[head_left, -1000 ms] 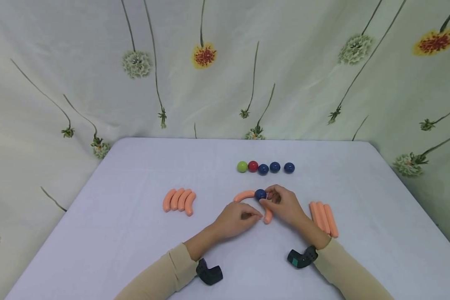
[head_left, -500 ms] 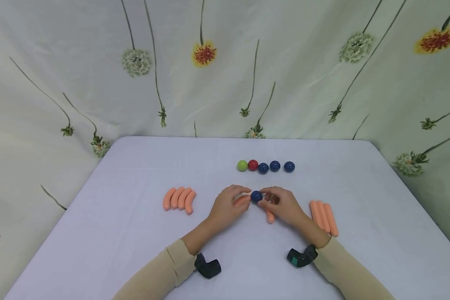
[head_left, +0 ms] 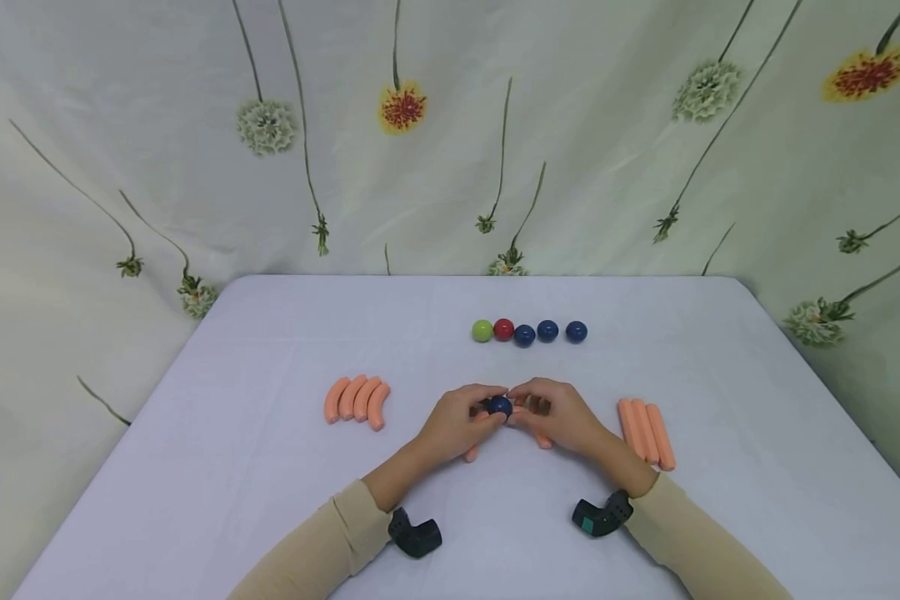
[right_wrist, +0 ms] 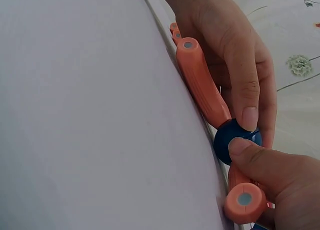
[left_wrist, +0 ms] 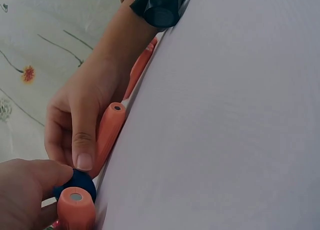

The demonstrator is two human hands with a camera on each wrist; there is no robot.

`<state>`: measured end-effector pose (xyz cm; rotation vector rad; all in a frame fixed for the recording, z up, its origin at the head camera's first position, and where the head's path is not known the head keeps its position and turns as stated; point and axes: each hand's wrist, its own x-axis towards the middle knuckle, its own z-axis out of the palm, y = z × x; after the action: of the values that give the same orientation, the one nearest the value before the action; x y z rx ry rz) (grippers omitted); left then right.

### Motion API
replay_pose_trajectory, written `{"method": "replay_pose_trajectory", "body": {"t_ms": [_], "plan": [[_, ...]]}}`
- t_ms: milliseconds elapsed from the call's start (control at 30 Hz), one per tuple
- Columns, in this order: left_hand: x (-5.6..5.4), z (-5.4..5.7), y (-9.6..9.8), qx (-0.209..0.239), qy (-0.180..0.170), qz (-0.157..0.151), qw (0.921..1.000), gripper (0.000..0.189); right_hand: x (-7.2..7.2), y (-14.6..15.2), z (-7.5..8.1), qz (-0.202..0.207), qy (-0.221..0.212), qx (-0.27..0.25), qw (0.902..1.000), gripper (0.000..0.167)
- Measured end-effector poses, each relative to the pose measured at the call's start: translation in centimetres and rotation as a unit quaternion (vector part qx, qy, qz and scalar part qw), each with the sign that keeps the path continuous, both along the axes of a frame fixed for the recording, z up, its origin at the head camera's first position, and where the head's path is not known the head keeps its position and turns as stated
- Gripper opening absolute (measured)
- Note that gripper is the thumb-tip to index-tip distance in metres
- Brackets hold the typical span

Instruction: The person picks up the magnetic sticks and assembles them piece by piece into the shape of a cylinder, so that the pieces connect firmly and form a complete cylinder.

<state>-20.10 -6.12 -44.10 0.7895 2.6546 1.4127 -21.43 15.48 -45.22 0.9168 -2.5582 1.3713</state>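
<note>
A glossy blue ball (head_left: 500, 406) lies between my two hands at the middle of the table. My left hand (head_left: 459, 423) pinches it from the left, thumb in front. From the other side my right hand (head_left: 558, 414) also grips the ball, and both thumbs touch it in the right wrist view. Two curved orange rods with grey end discs meet the ball. The left rod (left_wrist: 76, 212) and the right rod (left_wrist: 111, 132) splay toward the person, partly hidden by the hands in the head view.
Several curved orange rods (head_left: 356, 400) lie side by side at the left. Straight orange rods (head_left: 647, 433) lie right, beside the right forearm. Behind the hands stand a green ball (head_left: 482, 331), a red ball (head_left: 503, 329) and several blue balls (head_left: 547, 331) in a row.
The left hand has moved up from the front rod's end to the left rod, then onto the ball. The ball has shifted left and nearer; the left rod has swung toward the person.
</note>
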Motion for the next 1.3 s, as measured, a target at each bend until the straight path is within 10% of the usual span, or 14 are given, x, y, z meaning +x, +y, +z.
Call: {"method": "replay_pose_trajectory", "body": {"t_ms": [1300], "plan": [[-0.11,-0.72,-0.05,0.015,0.054,0.062,0.9965,0.026,-0.28,0.08,0.91,-0.067,0.038,0.014,0.9969,0.028]]}}
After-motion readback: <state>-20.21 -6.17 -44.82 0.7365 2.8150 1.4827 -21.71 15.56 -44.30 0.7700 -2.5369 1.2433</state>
